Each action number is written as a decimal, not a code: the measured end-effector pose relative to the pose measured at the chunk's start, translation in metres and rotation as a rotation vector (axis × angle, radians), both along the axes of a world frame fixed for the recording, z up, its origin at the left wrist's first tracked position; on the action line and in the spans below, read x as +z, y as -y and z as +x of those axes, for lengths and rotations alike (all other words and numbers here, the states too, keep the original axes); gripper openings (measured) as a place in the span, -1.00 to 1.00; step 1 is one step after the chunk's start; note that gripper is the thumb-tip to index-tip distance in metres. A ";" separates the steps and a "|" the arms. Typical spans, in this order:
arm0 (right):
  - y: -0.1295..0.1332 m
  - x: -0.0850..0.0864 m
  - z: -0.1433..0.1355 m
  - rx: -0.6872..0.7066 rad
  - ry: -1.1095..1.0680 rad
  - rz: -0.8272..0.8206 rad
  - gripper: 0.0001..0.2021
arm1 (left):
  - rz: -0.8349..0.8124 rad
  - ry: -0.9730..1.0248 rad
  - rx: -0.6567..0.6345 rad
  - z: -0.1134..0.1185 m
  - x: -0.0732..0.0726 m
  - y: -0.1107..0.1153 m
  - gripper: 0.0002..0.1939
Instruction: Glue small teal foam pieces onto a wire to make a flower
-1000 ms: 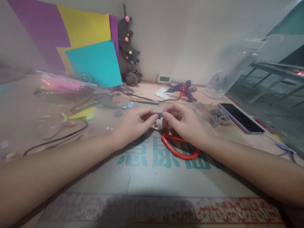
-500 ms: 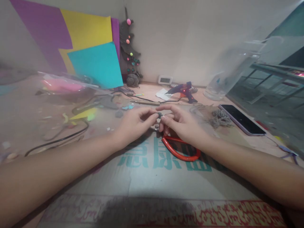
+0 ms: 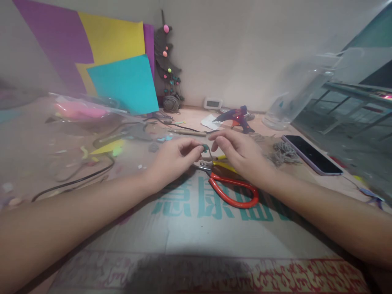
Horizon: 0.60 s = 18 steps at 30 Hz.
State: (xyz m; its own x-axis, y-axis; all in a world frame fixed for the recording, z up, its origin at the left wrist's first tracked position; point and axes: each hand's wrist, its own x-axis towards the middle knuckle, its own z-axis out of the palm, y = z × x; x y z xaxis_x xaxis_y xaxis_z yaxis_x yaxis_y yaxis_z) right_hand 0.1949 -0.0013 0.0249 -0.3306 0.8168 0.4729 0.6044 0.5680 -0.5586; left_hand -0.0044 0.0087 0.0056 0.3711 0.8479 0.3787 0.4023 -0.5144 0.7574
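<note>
Between the thumb and index finger of my left hand [image 3: 179, 157] is a small dark green piece [image 3: 205, 148], with a short grey strand hanging from its right side. My right hand [image 3: 237, 151] is just right of the piece and apart from it, thumb and fingers loosely curved with a gap between them. Below both hands lie red-handled scissors [image 3: 234, 203], their metal pivot showing beneath the green piece. A yellow-handled tool [image 3: 225, 164] is partly hidden under my right hand.
Grey yarn [image 3: 285, 152] and a phone [image 3: 312, 155] lie at the right. Behind are a glue gun [image 3: 237, 117] with a red light, a white digital display [image 3: 213, 103] and a clear jug [image 3: 281, 110]. A black cable [image 3: 76, 179] curves at the left.
My right hand has let go of the green piece and moved slightly up and right, its fingers opening. The grey strand and the yellow-handled tool now show. My left hand has barely moved.
</note>
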 end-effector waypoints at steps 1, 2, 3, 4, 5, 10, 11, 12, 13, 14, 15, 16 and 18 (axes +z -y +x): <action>-0.001 0.000 0.001 -0.031 0.017 0.051 -0.80 | -0.006 0.010 0.004 0.000 0.000 0.000 -0.77; -0.001 -0.001 0.001 -0.058 0.017 0.082 -0.83 | -0.014 0.016 0.005 0.000 0.000 0.000 -0.77; -0.001 -0.002 0.001 -0.072 0.013 0.096 -0.86 | -0.022 0.019 0.006 0.000 0.000 0.000 -0.77; 0.000 -0.003 0.000 -0.074 0.009 0.095 -0.88 | -0.027 0.018 0.005 0.000 0.001 0.001 -0.78; 0.001 -0.004 -0.001 -0.067 0.007 0.083 -0.89 | -0.028 0.014 0.003 0.000 0.001 0.001 -0.78; 0.005 -0.004 -0.005 -0.049 0.014 0.104 -0.91 | 0.006 -0.015 0.002 0.000 0.001 0.000 -0.77; 0.005 -0.004 -0.005 -0.051 0.022 0.129 -0.90 | 0.015 -0.024 0.002 0.000 0.001 0.000 -0.77; 0.005 -0.005 -0.004 -0.049 0.031 0.155 -0.90 | 0.022 -0.031 0.002 0.000 0.001 0.000 -0.77; 0.005 -0.005 -0.004 -0.039 0.041 0.179 -0.91 | 0.026 -0.037 0.000 0.000 0.001 0.001 -0.77; 0.005 -0.006 -0.003 -0.024 0.052 0.206 -0.92 | 0.029 -0.040 -0.001 0.000 0.001 0.001 -0.78; 0.004 -0.008 -0.002 -0.007 0.064 0.237 -0.93 | 0.031 -0.041 0.000 0.000 0.001 0.001 -0.78; 0.003 -0.009 0.000 0.011 0.074 0.273 -0.93 | 0.029 -0.042 -0.001 0.000 0.001 0.001 -0.78; 0.001 -0.010 0.003 0.060 0.093 0.354 -0.89 | 0.024 -0.043 -0.008 0.000 0.001 0.000 -0.77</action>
State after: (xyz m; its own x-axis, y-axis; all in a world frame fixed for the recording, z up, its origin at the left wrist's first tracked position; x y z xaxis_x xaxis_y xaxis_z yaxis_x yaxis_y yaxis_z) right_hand 0.1981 -0.0021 0.0148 -0.4278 0.5856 0.6885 0.6029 0.7524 -0.2654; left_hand -0.0046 0.0084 0.0063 0.3943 0.8358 0.3821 0.4302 -0.5353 0.7269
